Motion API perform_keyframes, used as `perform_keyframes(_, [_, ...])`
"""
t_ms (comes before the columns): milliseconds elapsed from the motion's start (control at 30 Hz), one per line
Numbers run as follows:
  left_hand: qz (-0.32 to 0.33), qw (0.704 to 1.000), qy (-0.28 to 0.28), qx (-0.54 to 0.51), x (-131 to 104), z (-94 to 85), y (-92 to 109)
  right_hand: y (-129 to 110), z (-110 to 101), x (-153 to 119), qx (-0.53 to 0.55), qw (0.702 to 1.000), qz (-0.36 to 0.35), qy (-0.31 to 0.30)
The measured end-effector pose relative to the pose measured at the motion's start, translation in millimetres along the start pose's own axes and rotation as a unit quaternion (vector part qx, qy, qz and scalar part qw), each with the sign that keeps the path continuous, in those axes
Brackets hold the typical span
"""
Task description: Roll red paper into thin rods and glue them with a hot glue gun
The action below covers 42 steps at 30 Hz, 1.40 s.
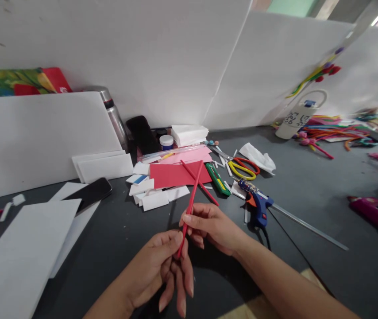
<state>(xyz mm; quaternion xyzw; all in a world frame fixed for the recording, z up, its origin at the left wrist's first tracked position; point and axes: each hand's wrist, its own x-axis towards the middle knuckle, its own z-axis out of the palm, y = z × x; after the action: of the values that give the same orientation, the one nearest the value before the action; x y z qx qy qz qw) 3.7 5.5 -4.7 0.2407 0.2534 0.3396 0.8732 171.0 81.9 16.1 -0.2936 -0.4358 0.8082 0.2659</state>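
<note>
A thin red stick [194, 190] slants up and away above the dark table. Its lower end is pinched between the thumb and forefinger of my left hand [167, 263], whose other fingers hang loosely. A little higher up, the thumb and fingers of my right hand [210, 223] grip the same stick. Behind it a second red stick [209, 194] lies across a red sheet [165, 175]. White card pieces [156, 200] are spread in front of and beside that sheet. To its right lies a green cutter [218, 179].
Yellow- and orange-handled scissors [242, 170], a blue glue gun [260, 207] with a long clear stick, and a crumpled tissue [258, 158] lie right. White boards [26, 248] and a black phone [92, 191] are left. A magenta glue gun [376, 215] is far right.
</note>
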Motion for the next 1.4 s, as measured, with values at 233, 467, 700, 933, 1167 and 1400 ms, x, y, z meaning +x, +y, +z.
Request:
perform_keyframes(233, [0.012,0.999,0.044,0.021,0.8,3.4,2.2,-2.0,-4.1,1.3,-0.028,0.997,-0.034,0.06])
perform_keyframes(467, [0.001,0.997,0.065,0.032,2.4,2.3,0.9,0.6,-1.0,0.8,-0.088,0.993,-0.046,0.067])
perform_keyframes(700, [0.034,0.998,0.055,0.028,2.2,4.2,3.9,2.3,-2.0,0.5,-0.081,0.994,-0.057,0.051])
perform_keyframes(933, [0.044,0.999,0.026,0.017,-0.7,6.9,7.2,0.6,-2.7,-0.4,-0.072,0.994,-0.059,0.063])
perform_keyframes(1167, [0.03,0.998,0.052,0.021,-0.4,3.3,4.6,0.4,-1.6,0.2,-0.084,0.993,-0.063,0.051])
perform_keyframes(1400, [0.019,0.997,0.074,0.029,0.3,5.9,5.0,3.4,1.7,0.2,-0.107,0.991,-0.074,0.037])
